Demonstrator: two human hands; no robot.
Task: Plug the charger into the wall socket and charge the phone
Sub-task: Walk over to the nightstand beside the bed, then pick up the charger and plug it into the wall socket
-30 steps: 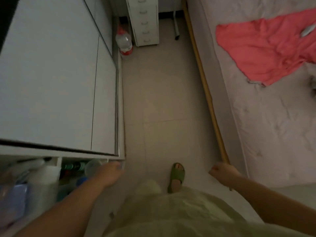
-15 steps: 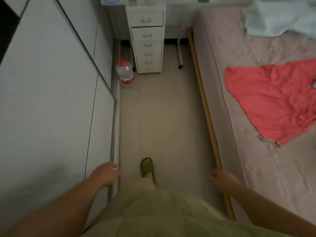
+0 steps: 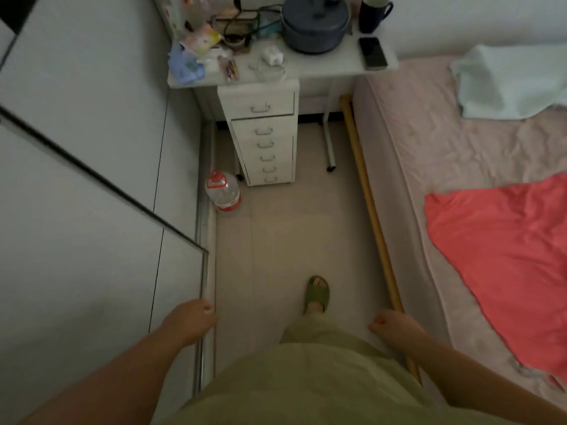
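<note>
A dark phone [image 3: 372, 53] lies face up at the right end of the white desk [image 3: 322, 70] at the far end of the room. A white charger block [image 3: 273, 55] with a coiled pale cable rests near the desk's middle. No wall socket shows. My left hand [image 3: 191, 322] hangs low at the left by the wardrobe's edge, fingers loosely curled, holding nothing. My right hand [image 3: 395, 328] hangs low at the right near the bed's wooden rail, fingers curled, also holding nothing. Both hands are far from the desk.
A white wardrobe [image 3: 92, 179] lines the left. A bed [image 3: 460, 179] with a red cloth [image 3: 503, 250] fills the right. On the desk stand a grey pot [image 3: 316, 23], a dark mug [image 3: 372, 12] and clutter. Below are a drawer unit [image 3: 264, 136] and a water bottle [image 3: 223, 191].
The view has tilted up and moved forward along the aisle, bringing the desk top with phone and charger into sight. Both hands stay hanging at my sides.
</note>
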